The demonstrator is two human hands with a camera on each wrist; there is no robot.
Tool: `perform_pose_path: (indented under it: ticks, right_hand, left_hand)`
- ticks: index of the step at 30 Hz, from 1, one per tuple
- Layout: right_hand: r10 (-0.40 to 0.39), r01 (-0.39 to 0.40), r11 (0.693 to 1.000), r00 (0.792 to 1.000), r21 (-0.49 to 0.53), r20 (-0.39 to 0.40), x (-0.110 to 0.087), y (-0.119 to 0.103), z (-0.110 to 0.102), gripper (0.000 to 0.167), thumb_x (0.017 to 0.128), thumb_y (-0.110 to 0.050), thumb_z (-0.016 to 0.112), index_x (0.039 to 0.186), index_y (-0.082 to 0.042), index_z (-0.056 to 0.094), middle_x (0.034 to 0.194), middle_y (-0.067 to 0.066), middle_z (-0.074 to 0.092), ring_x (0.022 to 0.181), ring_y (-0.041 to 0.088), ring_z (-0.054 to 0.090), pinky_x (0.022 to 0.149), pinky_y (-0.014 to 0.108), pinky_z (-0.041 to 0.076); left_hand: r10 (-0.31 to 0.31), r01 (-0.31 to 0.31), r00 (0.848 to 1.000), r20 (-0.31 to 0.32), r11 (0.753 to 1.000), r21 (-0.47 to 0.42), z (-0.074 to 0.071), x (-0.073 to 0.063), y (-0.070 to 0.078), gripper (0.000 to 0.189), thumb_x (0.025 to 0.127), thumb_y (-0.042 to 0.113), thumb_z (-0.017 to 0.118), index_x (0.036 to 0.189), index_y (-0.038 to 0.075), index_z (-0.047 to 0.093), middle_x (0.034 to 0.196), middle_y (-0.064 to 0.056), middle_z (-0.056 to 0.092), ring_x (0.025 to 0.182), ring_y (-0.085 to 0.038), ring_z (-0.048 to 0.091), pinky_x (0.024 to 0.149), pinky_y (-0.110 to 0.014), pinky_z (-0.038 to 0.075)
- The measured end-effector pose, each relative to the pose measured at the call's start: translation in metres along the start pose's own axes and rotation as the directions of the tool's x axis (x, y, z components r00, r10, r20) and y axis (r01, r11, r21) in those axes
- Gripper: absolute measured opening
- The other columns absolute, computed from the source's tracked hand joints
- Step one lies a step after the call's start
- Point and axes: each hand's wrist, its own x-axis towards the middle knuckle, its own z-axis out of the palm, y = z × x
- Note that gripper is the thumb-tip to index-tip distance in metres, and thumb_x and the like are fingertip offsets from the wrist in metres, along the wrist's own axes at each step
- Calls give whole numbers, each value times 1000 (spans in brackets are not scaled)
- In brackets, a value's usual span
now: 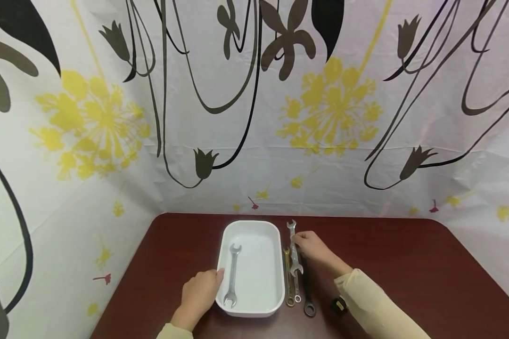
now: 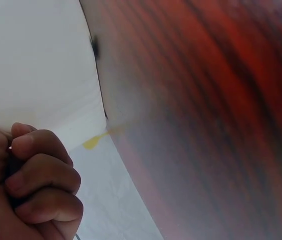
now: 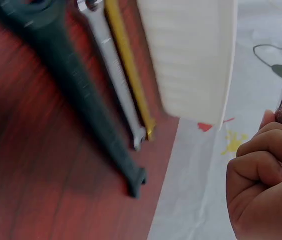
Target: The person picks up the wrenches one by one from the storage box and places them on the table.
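My left hand (image 1: 200, 289) grips the left side of a white tray (image 1: 254, 310), thumb at the rim and fingers curled. One silver open-end wrench (image 1: 233, 273) lies lengthwise inside the tray. To the tray's right, my right hand (image 1: 318, 247) holds a second silver open-end wrench (image 1: 294, 256) near its upper end. This wrench is raised over a row on the table: a gold wrench (image 3: 126, 60), a slim silver wrench (image 3: 113, 67) and a large black wrench (image 3: 76, 85). In the right wrist view, the curled fingers pinch the held wrench's shaft.
A small black object with a yellowish mark (image 1: 338, 306) lies beside the right sleeve. The dark red wooden table (image 1: 390, 263) extends to both sides. Behind it hangs a white cloth (image 1: 254, 132) with a flower print.
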Motion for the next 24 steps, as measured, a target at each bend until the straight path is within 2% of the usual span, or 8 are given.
perform_pose_path:
  ticks: [6,12,24]
  right_hand:
    - [27,-29,999,999,-47,-28,-6,19,-14,33,96,-15,47,64,-7,50,54,-4,39,52,9,38,50,26,34]
    - [78,-79,996,997,-49,-25,-9,39,-24,40,97,-15,46,59,-12,37,51,-6,29,47,8,27,48,24,29]
    - [82,-82,996,997,-39,-3,-18,66,-28,39,96,-15,47,59,-14,37,50,-8,31,45,7,29,45,23,29]
  left_hand:
    - [-6,6,1000,-12,1000,7,1,0,1,38,97,38,50,76,11,66,67,-8,65,59,-28,62,50,-44,42]
    - [-13,13,1000,6,1000,-6,0,1,1,38,97,38,50,78,11,68,66,-6,63,58,-25,60,51,-43,42]
    - [-6,6,1000,-6,1000,1,2,-1,2,37,97,37,50,77,11,67,69,-8,66,59,-27,62,50,-43,42]
